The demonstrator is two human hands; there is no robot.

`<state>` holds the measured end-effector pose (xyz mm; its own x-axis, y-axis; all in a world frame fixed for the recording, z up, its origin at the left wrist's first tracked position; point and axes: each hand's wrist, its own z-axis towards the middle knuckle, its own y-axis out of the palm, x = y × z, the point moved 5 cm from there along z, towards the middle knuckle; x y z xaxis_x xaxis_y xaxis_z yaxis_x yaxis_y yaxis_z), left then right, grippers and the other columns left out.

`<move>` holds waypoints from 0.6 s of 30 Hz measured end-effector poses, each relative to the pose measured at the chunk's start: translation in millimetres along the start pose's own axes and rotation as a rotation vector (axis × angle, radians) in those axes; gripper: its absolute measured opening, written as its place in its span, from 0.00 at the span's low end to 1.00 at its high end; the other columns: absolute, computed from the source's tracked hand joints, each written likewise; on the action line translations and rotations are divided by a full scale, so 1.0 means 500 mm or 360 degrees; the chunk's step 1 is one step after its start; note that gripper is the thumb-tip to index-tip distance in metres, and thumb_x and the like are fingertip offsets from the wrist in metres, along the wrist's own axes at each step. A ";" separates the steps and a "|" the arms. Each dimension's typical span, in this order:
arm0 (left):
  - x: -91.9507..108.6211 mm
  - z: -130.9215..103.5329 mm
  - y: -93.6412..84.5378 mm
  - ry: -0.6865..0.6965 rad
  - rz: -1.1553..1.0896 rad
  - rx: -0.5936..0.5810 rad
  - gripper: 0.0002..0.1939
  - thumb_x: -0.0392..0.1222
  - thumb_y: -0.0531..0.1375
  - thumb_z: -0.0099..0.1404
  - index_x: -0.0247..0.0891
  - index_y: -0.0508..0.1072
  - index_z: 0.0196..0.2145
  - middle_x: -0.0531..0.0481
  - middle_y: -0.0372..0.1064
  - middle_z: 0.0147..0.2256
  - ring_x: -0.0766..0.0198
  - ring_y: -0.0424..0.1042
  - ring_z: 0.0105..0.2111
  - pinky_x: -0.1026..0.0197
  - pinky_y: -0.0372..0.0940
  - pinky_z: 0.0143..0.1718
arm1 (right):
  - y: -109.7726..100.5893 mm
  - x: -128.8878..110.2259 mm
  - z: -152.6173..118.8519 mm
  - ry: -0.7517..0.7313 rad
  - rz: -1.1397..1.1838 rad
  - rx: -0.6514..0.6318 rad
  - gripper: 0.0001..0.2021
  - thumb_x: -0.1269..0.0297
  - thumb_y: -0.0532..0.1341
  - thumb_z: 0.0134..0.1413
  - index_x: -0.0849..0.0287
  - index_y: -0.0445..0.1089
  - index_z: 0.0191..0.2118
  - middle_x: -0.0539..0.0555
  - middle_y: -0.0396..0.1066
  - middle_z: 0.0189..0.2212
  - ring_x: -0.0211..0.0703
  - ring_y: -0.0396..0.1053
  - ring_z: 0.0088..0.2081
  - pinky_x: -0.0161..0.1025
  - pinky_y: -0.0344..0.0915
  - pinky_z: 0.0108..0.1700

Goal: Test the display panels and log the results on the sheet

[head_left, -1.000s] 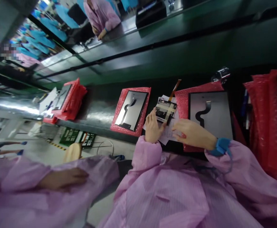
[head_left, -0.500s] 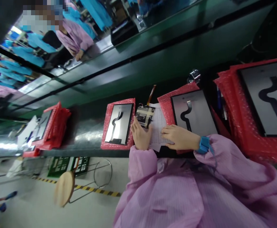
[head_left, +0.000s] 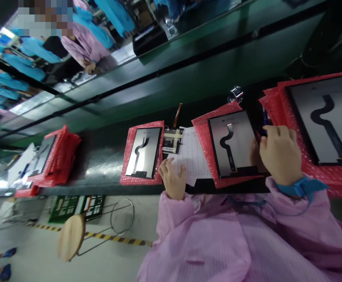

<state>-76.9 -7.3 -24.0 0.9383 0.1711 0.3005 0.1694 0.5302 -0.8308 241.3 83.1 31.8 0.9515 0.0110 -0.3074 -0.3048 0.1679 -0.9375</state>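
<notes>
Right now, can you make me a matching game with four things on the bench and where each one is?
Things:
1. left hand
2. right hand
3. small circuit board
4. round stool

Places:
A. on the floor below the bench
B. on the paper form
C. beside the middle display panel, at a blue pen
D. above the form, taped

Pairs: 1-B, 2-C, 3-D, 4-A

head view, tilted, looking down at bench [head_left: 106, 164] (close range)

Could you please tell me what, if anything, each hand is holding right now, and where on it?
The right hand closes on a blue pen near its lower end. The left hand holds nothing; it rests flat on the printed sheet.
</notes>
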 end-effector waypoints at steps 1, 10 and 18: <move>0.003 -0.020 -0.001 0.0059 0.0010 -0.0060 0.23 0.54 0.54 0.74 0.33 0.71 0.55 0.33 0.70 0.53 0.43 0.69 0.56 0.41 0.64 0.60 | -0.001 0.011 -0.001 0.0072 -0.0164 -0.0064 0.17 0.71 0.51 0.66 0.72 0.68 0.56 0.75 0.70 0.51 0.63 0.67 0.55 0.52 0.67 0.50; 0.026 -0.102 -0.009 0.0162 -0.0005 -0.0212 0.23 0.49 0.54 0.75 0.30 0.72 0.58 0.28 0.66 0.60 0.42 0.64 0.62 0.39 0.65 0.62 | 0.019 0.002 0.032 0.0327 -0.0523 -0.0365 0.23 0.64 0.52 0.67 0.71 0.62 0.62 0.77 0.72 0.50 0.63 0.75 0.47 0.45 0.63 0.38; 0.004 -0.073 -0.006 0.0090 0.0042 -0.0365 0.26 0.41 0.54 0.72 0.37 0.68 0.65 0.33 0.60 0.67 0.41 0.61 0.65 0.35 0.60 0.65 | -0.089 0.020 -0.060 0.0202 0.0322 -0.0154 0.20 0.59 0.53 0.56 0.53 0.80 0.46 0.54 0.73 0.23 0.50 0.72 0.27 0.45 0.66 0.31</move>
<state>-64.6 -38.8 -38.2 0.9577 0.1322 0.2557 0.2024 0.3225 -0.9247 263.2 46.4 65.6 0.8598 -0.0900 -0.5026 -0.4968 0.0799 -0.8642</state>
